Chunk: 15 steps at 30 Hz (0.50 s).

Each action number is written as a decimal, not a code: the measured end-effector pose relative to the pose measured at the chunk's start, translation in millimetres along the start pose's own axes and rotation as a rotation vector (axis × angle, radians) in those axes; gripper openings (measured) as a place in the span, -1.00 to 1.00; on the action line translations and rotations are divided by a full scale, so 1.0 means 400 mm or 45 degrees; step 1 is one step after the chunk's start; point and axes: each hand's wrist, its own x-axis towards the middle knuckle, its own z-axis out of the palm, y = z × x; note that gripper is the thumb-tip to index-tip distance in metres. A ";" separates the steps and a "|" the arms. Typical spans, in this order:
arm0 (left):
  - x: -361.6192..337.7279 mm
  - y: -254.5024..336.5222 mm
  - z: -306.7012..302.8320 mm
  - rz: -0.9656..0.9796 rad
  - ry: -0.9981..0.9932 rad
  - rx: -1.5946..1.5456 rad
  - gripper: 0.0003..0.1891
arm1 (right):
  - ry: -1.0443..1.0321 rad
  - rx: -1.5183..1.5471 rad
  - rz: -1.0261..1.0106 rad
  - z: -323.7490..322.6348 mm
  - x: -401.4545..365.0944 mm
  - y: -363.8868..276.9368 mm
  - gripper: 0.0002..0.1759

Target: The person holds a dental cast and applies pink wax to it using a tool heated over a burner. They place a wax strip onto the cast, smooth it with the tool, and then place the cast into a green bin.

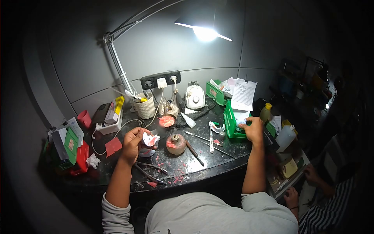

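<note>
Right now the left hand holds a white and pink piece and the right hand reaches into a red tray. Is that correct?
No. The head view shows the right hand reaching into a green tray, not red. The left hand holds the white and pink piece.

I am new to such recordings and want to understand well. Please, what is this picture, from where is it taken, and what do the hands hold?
There is no machine: a person works with bare hands. The one picture comes from a camera on the person's head, looking down. The left hand holds a small white and pink piece. The right hand rests at a green tray. On the dark bench lie a small round jar, metal tools, pliers and pink scraps. A lamp shines above.
</note>
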 end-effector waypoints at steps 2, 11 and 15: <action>0.000 0.001 0.003 0.011 0.004 0.000 -0.65 | 0.026 0.013 -0.039 -0.011 -0.002 -0.001 -0.62; 0.004 -0.010 -0.012 -0.032 -0.003 0.053 -0.63 | 0.436 0.066 -0.065 -0.165 0.001 0.099 -0.61; 0.001 0.001 -0.004 -0.060 0.001 0.082 -0.62 | 0.711 -0.347 0.156 -0.360 -0.018 0.199 -0.66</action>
